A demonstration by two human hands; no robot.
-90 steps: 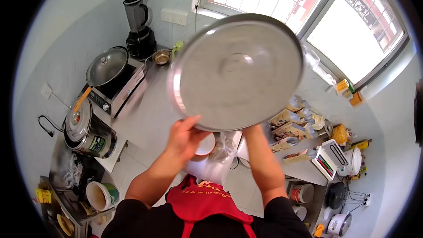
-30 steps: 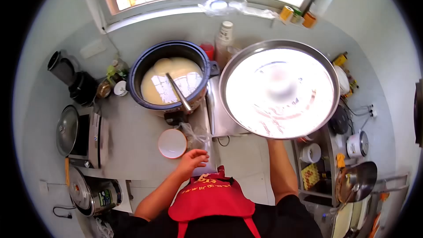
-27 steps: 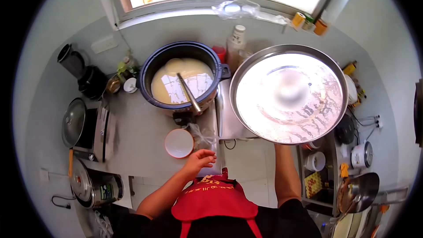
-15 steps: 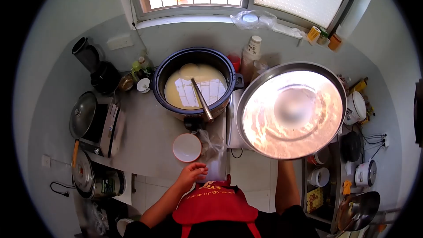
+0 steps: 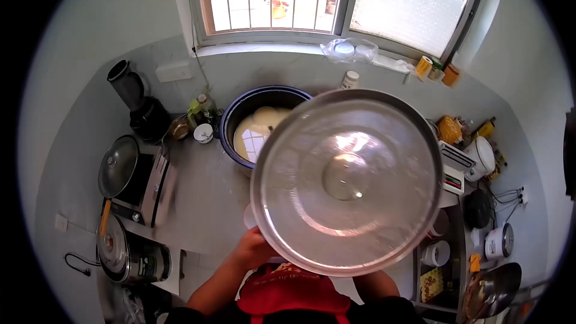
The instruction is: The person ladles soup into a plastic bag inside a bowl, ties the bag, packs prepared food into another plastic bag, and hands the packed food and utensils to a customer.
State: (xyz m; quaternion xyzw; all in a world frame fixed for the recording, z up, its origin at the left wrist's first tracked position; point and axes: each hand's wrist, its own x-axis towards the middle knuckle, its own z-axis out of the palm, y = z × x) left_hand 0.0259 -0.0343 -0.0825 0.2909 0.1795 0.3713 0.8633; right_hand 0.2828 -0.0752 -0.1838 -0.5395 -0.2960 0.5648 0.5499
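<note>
Swung leftward, the round metal lid now screens part of the pot, my left grip newly at its rim, my right grip hidden beneath, neither's closure clear.

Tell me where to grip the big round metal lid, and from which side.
The lid looks best taken by its rim, from near-left and near-right: it is wide, this face shows no handle, and its near edge lies closest to the body. The left hand is there.

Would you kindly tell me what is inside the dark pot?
The pot holds pale liquid with bright reflections. The round metal tray hides the pot's right side; whatever is there cannot be seen.
</note>
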